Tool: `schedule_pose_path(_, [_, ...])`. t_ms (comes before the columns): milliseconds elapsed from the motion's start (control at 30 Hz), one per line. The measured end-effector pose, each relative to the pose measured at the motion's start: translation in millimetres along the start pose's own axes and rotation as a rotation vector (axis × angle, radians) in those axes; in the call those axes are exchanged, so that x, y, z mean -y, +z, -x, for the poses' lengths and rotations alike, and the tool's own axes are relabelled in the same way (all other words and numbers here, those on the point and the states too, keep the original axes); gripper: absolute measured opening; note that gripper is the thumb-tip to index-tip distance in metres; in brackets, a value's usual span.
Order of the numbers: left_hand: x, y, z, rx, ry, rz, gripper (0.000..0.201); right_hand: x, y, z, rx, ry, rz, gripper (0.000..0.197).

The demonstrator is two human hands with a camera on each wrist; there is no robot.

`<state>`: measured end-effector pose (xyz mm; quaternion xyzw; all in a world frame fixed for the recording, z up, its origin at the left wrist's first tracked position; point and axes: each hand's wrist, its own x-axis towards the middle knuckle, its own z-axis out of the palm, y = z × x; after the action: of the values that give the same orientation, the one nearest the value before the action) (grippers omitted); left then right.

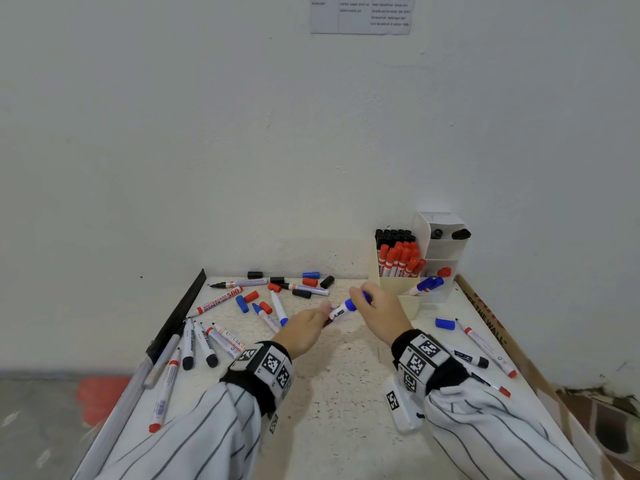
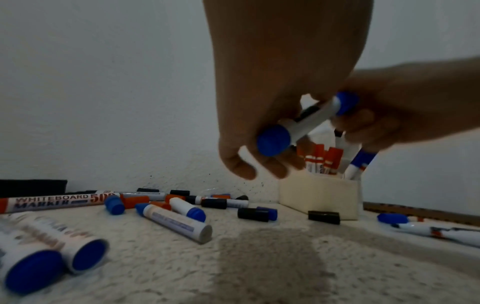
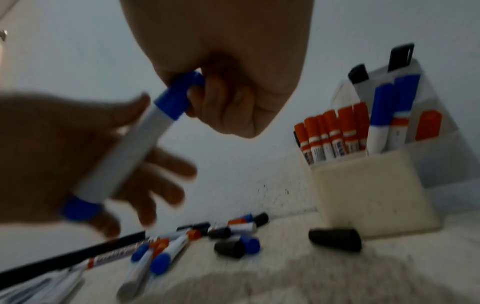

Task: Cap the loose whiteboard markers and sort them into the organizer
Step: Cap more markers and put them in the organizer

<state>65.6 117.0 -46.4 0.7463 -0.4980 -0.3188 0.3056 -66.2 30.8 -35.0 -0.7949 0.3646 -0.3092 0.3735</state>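
Both hands hold one blue whiteboard marker (image 1: 341, 310) above the middle of the table. My left hand (image 1: 310, 322) grips its white barrel (image 2: 309, 121) near the blue tail end (image 2: 273, 140). My right hand (image 1: 372, 303) pinches the blue cap (image 3: 179, 96), which sits on the marker's front end. The cream organizer (image 1: 408, 289) stands at the back right; it holds black, red and blue capped markers (image 3: 335, 135). Loose markers and caps (image 1: 277, 296) lie across the back left of the table.
More markers lie at the left edge (image 1: 194, 344) and at the right (image 1: 485, 348), with a loose blue cap (image 1: 445, 323) there. A black cap (image 3: 335, 239) lies in front of the organizer. A black strip (image 1: 180, 313) runs along the table's left edge. The wall stands directly behind.
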Motion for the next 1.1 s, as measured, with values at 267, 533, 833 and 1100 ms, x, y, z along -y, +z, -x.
schedule_pose_path(267, [44.2, -2.4, -47.0, -0.01, -0.313, -0.575, 0.038, -15.7, -113.4, -15.4, -0.851, -0.242, 0.062, 0.014])
schedule_pose_path(533, [43.7, 0.5, -55.5, -0.202, -0.245, -0.642, 0.028, -85.4, -143.3, -20.1, -0.922, -0.075, 0.171, 0.018])
schedule_pose_path(833, [56.7, 1.4, -63.1, -0.182, -0.276, -0.452, 0.037, -114.3, -128.8, -31.6, -0.778, -0.024, 0.224, 0.023])
schedule_pose_path(1100, [61.3, 1.4, -67.3, -0.147, -0.353, -0.439, 0.045, -114.8, -118.3, -39.6, -0.668, -0.156, 0.301, 0.021])
